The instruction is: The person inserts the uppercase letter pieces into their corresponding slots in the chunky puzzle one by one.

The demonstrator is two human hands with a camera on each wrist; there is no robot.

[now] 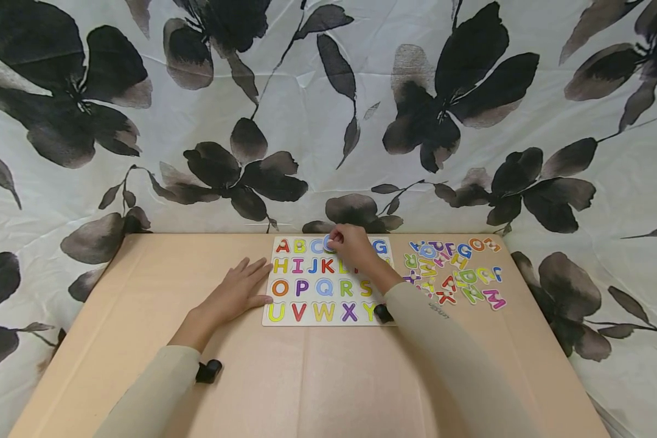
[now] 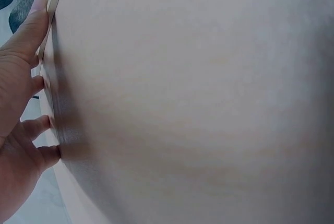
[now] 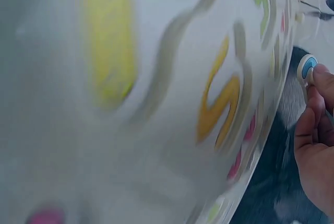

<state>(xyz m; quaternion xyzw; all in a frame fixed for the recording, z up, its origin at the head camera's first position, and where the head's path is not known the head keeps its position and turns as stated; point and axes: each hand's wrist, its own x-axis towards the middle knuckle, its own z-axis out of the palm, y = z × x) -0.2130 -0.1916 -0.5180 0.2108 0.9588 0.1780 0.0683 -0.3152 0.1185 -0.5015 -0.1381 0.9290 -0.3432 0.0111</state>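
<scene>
A white alphabet puzzle board (image 1: 311, 311) with rows of coloured letters lies near the table's far edge. My right hand (image 1: 356, 249) is above its top row, over the spot just right of the letter C. Thumb and fingers pinch a blue letter piece with a white rim (image 3: 308, 65), held up off the board; which letter it is I cannot tell. My left hand (image 1: 239, 287) rests with spread fingers at the board's left edge, its thumb touching the rim, as the left wrist view also shows (image 2: 23, 72).
Several loose letter pieces (image 1: 464, 278) lie in an overlapping pile right of the board. The pale tan table (image 1: 306, 383) ends at a floral cloth (image 1: 328, 121) behind. Dark wrist cameras (image 1: 208, 371) sit at both sleeves.
</scene>
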